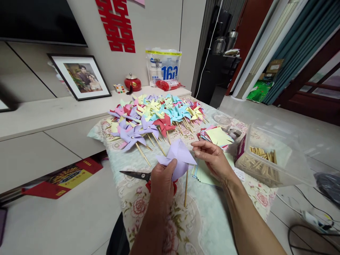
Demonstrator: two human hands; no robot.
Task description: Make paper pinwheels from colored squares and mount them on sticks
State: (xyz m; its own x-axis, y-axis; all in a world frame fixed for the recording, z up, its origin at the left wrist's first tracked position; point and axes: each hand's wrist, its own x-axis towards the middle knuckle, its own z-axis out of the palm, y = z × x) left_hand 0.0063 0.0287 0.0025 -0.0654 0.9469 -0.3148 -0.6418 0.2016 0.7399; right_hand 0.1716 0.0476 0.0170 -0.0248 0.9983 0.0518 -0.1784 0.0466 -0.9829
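My left hand (163, 177) pinches a light purple paper pinwheel (180, 157) between thumb and fingers, its blades partly folded in. To its right, my right hand (209, 156) is apart from the paper, fingers stretched out and nothing visible in them. A thin wooden stick (186, 189) shows below the purple paper; whether it is joined to it I cannot tell. Black-bladed scissors (136, 175) with red handles lie partly hidden under my left hand. Beside my right hand are a stack of pale green paper sheets (207, 173) and a pile of cut coloured paper (219, 136).
Many finished pinwheels (164, 124) on sticks cover the far part of the flowered tablecloth (138, 205). A clear plastic box (265, 177) of short wooden sticks stands at the right. Behind are a cabinet with a framed photo (82, 79), a red jar (132, 83) and a plastic bag (162, 67).
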